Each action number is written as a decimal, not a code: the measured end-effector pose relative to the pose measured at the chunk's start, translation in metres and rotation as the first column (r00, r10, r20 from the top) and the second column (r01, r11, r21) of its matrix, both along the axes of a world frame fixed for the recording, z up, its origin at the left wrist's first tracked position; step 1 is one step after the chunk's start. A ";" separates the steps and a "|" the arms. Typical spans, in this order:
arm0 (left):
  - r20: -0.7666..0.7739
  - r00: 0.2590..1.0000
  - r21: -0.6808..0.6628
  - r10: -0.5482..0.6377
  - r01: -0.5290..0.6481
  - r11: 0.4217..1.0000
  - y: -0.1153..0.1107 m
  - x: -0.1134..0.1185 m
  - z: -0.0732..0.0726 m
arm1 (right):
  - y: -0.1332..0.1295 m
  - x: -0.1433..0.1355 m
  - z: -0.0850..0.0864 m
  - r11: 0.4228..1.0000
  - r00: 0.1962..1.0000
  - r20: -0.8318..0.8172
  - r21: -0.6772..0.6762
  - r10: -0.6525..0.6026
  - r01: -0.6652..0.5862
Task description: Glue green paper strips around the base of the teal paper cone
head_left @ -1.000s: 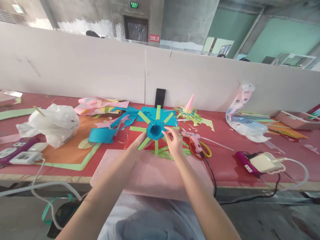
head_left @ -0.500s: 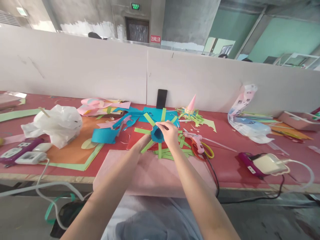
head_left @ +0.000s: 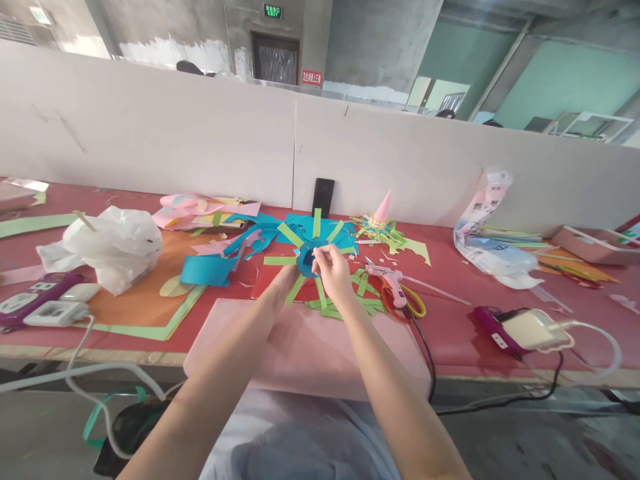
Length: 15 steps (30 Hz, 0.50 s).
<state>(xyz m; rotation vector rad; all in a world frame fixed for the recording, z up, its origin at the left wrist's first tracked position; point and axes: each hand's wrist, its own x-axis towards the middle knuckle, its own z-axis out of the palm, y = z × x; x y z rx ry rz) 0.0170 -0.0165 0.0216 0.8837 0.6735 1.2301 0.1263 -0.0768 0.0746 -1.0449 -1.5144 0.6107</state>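
A blue paper ring or cup [head_left: 307, 252] with several light green paper strips [head_left: 317, 225] spreading from it like rays is held above the table. My left hand [head_left: 289, 275] grips it from the lower left; its fingers are mostly hidden behind the paper. Over the dark opening, my right hand [head_left: 330, 267] is closed in a pinch at the right of the rim. What lies between those fingertips, if anything, is too small to make out. Loose green strips [head_left: 367, 305] lie below, beside a pink glue gun [head_left: 393, 280] and orange-and-yellow-handled scissors [head_left: 416, 303].
A pink cone with green fringe [head_left: 383, 210] stands behind, right of a dark phone [head_left: 323, 196] leaning on the partition. A curled blue paper strip [head_left: 206, 271] and a white plastic bag [head_left: 117, 240] are to the left. A purple power strip [head_left: 500, 333] sits right.
The blue paper piece has turned a little and shifted slightly left. My right fingertips have moved from its upper rim down over the right of the opening.
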 end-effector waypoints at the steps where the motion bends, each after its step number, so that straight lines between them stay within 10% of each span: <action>1: 0.029 1.000 0.007 0.009 -0.009 1.000 0.001 0.001 -0.002 | -0.001 -0.001 -0.002 0.999 0.997 0.068 -0.004 -0.047 0.047; 8: 0.117 0.989 0.016 0.092 -0.094 0.995 -0.001 0.001 -0.009 | -0.007 -0.007 -0.004 0.967 0.896 0.376 -0.007 -0.235 0.256; 15: 0.074 0.994 0.057 0.081 -0.085 0.995 -0.008 -0.001 0.005 | -0.010 -0.002 -0.005 0.986 0.875 0.455 0.068 -0.167 0.153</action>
